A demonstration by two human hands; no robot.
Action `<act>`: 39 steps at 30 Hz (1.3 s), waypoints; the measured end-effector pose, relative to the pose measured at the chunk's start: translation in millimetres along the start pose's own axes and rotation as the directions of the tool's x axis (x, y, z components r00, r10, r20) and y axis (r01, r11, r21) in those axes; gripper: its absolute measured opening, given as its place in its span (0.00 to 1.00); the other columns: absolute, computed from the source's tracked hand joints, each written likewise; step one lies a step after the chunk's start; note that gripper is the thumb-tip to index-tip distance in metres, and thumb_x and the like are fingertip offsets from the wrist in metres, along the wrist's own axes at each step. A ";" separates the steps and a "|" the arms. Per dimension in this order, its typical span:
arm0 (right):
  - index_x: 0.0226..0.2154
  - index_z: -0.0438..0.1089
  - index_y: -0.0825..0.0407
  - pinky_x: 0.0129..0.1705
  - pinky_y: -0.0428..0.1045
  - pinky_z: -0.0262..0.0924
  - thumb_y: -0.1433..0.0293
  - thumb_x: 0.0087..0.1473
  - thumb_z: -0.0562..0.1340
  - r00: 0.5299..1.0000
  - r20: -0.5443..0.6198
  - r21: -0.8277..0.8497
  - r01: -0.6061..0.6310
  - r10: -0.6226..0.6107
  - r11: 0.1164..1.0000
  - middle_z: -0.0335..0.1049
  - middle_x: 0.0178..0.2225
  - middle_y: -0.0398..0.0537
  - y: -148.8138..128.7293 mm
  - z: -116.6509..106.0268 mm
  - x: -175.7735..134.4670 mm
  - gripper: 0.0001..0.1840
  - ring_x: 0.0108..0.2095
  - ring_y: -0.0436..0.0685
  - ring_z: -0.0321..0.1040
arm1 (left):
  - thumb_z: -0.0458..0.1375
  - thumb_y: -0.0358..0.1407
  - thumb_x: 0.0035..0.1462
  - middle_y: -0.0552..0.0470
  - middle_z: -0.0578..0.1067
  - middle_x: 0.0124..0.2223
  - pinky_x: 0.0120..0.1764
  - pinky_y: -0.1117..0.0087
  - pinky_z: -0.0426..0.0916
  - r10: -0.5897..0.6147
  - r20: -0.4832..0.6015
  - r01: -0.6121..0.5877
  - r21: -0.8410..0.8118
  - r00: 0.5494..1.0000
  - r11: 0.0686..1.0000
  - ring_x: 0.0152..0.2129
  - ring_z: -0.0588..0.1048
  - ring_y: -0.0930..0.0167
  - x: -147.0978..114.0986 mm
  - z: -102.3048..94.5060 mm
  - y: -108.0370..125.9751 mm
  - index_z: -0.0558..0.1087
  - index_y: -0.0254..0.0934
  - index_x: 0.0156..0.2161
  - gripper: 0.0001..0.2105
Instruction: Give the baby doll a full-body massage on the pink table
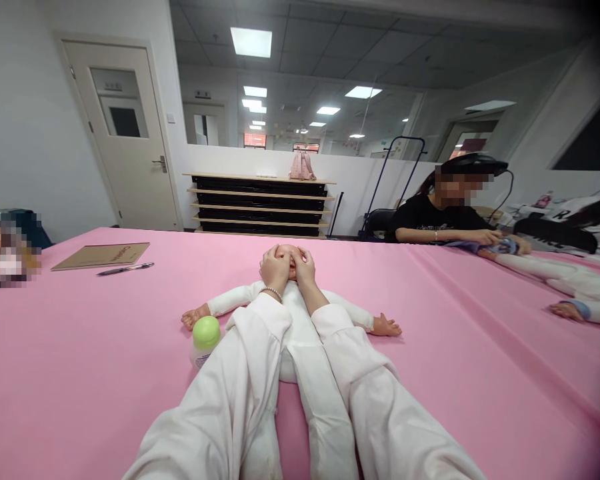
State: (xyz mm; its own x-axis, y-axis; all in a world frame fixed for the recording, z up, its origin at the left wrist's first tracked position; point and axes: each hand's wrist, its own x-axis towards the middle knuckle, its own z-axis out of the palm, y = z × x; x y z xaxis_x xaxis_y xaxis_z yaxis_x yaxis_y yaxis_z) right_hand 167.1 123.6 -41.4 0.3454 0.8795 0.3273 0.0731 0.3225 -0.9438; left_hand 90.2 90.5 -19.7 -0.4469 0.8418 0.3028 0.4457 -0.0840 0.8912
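Observation:
A baby doll (300, 333) with a white cloth body lies on its back on the pink-covered table, arms spread out and legs towards me. Both my hands cup its head from the two sides. My left hand (275, 268), with a beaded bracelet at the wrist, curves round the left side of the head. On the right side, my right hand (305, 270) does the same. The thumbs rest on the doll's face, and the hands hide much of it. Beside the doll's arm on the left stands a jar with a green lid (207, 331), partly covered by my sleeve.
A brown notebook (103, 256) and a pen (125, 269) lie on the pink cloth (130, 380) at the left. Across on the right, a person in black (420, 217) handles blue cloth by another doll (555, 275). A shelf stack (260, 205) stands behind.

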 end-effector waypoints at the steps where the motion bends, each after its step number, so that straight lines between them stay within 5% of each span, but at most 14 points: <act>1: 0.42 0.66 0.51 0.51 0.50 0.54 0.62 0.42 0.59 1.000 -0.003 -0.008 0.004 -0.004 1.000 0.64 0.48 0.48 0.3 0.2 0.7 0.22 0.48 0.56 0.60 | 0.50 0.43 0.54 0.54 0.66 0.54 0.50 0.68 0.61 -0.003 0.000 0.003 -0.007 1.000 1.000 0.50 0.65 0.66 0.3 0.3 -0.4 0.65 0.46 0.51 0.19; 7: 0.40 0.67 0.51 0.49 0.49 0.55 0.68 0.47 0.51 0.998 -0.042 -0.010 -0.040 0.039 0.999 0.66 0.45 0.47 3.4 1.2 4.6 0.18 0.45 0.53 0.62 | 0.45 0.40 0.57 0.55 0.67 0.53 0.51 0.69 0.60 -0.004 -0.013 0.004 -0.013 1.000 1.000 0.50 0.64 0.68 -0.7 -0.1 1.1 0.67 0.46 0.50 0.17; 17: 0.42 0.65 0.52 0.50 0.50 0.55 0.62 0.39 0.60 1.000 0.009 0.051 0.003 -0.004 0.999 0.63 0.48 0.50 2.4 -0.8 0.6 0.24 0.48 0.57 0.60 | 0.52 0.44 0.51 0.55 0.67 0.53 0.51 0.66 0.60 0.019 -0.012 -0.019 -0.008 1.000 1.000 0.49 0.65 0.65 -0.8 0.6 -0.3 0.66 0.46 0.50 0.20; 25: 0.39 0.67 0.52 0.50 0.50 0.54 0.70 0.45 0.49 0.998 -0.047 0.006 -0.041 0.041 0.999 0.66 0.45 0.47 0.3 0.4 3.3 0.19 0.47 0.54 0.61 | 0.44 0.39 0.57 0.55 0.67 0.53 0.51 0.67 0.60 -0.003 -0.015 0.002 -0.019 1.000 1.000 0.49 0.65 0.67 -0.8 0.4 1.5 0.67 0.45 0.49 0.17; 33: 0.41 0.66 0.51 0.50 0.51 0.55 0.64 0.38 0.60 1.000 -0.008 0.047 0.000 0.000 0.999 0.64 0.47 0.48 -0.5 -1.1 -1.6 0.23 0.47 0.57 0.60 | 0.52 0.42 0.52 0.53 0.66 0.53 0.52 0.65 0.58 0.037 -0.002 -0.037 0.033 0.999 0.999 0.49 0.64 0.64 -3.6 -2.3 3.2 0.65 0.44 0.51 0.20; 39: 0.40 0.67 0.51 0.51 0.50 0.54 0.62 0.42 0.59 1.000 -0.015 0.002 0.000 0.000 1.000 0.65 0.47 0.48 -3.9 -0.7 -1.6 0.21 0.47 0.56 0.60 | 0.51 0.44 0.53 0.54 0.66 0.53 0.51 0.64 0.59 0.012 0.002 -0.012 -0.013 1.000 1.000 0.49 0.64 0.64 -1.2 -0.2 1.7 0.66 0.45 0.50 0.19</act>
State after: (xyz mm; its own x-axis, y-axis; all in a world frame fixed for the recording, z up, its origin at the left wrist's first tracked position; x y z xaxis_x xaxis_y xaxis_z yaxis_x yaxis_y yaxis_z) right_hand 167.0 120.8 -38.2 0.3597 0.8741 0.3264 0.0714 0.3231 -0.9437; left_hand 91.4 89.2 -18.4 -0.4402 0.8415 0.3134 0.4407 -0.1016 0.8919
